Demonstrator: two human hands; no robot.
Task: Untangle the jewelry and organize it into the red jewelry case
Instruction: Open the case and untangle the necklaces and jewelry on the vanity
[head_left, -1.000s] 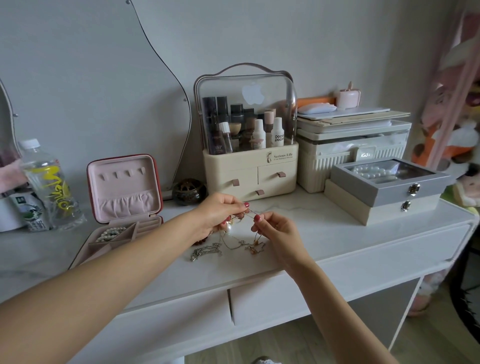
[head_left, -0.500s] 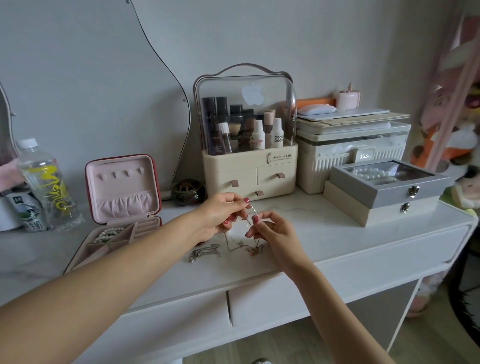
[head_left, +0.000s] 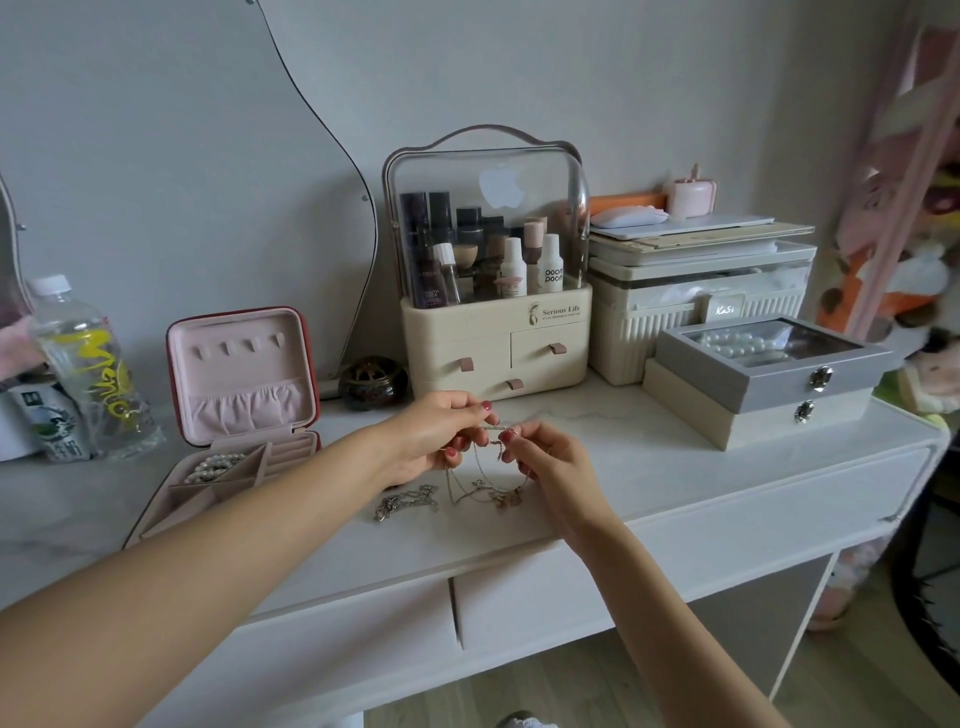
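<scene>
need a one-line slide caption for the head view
Both hands, left hand and right hand, pinch a tangled thin gold chain above the white marble tabletop, open red jewelry case waiting alongside.

1 head-worn wide-angle view, facing forward and down, close over white dressing table (head_left: 649, 467)

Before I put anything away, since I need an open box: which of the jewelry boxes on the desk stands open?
The red jewelry case at left: its lid stands upright, pink lining showing. The grey box and cream box at right are closed.
</scene>
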